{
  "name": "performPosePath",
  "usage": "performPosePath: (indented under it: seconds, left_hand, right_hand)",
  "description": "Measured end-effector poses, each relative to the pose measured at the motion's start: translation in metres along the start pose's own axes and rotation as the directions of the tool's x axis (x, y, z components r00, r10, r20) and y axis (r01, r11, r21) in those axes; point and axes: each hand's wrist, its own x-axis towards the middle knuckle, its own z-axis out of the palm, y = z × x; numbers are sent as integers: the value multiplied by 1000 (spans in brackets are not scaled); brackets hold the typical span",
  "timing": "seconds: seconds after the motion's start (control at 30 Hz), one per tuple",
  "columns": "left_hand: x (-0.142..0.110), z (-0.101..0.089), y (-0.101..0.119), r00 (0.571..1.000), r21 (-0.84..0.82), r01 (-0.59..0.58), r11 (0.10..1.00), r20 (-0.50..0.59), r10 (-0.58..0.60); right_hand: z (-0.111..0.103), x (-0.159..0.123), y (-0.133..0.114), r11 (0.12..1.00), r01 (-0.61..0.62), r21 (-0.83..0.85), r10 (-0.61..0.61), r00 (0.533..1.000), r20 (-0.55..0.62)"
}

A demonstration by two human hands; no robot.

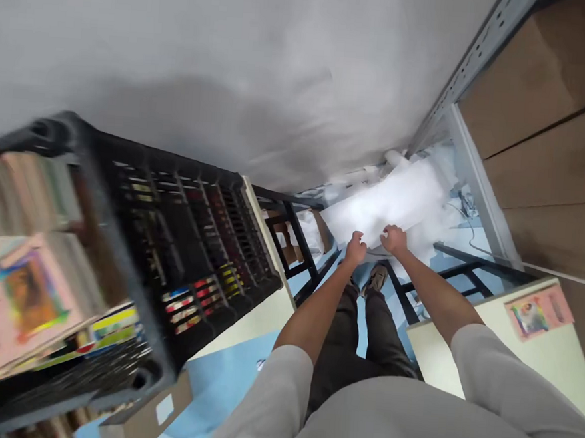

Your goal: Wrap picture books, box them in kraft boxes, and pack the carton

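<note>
I look steeply down past my grey shirt and dark trousers to a pale blue floor. Both arms reach forward to a big white, soft bundle (pixel 398 203), like a plastic bag or foam wrap, lying low by the wall. My left hand (pixel 355 248) is closed on its near edge. My right hand (pixel 394 240) grips the same edge a little to the right, fingers curled. My shoe (pixel 377 278) shows just under the hands.
A black plastic crate (pixel 180 251) full of colourful books stands on a cream surface at the left. A black metal frame (pixel 296 239) sits beyond it. Metal shelving (pixel 472 145) with brown cardboard boxes (pixel 550 110) rises at the right. A cream box (pixel 539 343) lies near my right arm.
</note>
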Motion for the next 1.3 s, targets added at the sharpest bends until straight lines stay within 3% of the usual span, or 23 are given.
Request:
performPosePath:
  seconds: [0.27,0.43,0.57,0.8,0.97,1.3]
  left_hand:
    - [71,33,-31,1000,-106,-12,994,-28,9]
    - [96,45,-43,998,-88,-65,994,-16,64]
    - [108,46,-53,998,-6,-57,998,-3,57]
    - [97,35,-51,998,71,-62,996,35,60]
    - [69,25,-25,994,94,-85,992,72,78]
    - [24,3,23,988,62,-142,988,73,137]
  right_hand:
    - [63,77,-12,1000,25,10,-24,997,-74]
    - [87,101,-20,1000,-1,12,2,993,-121]
    - [94,109,-21,1000,19,14,-17,992,-125]
    - [72,103,-22,998,-25,49,30,993,-112]
    - [39,82,-20,982,-1,186,19,995,-95]
    - [-15,26,-38,868,53,493,74,970,-234]
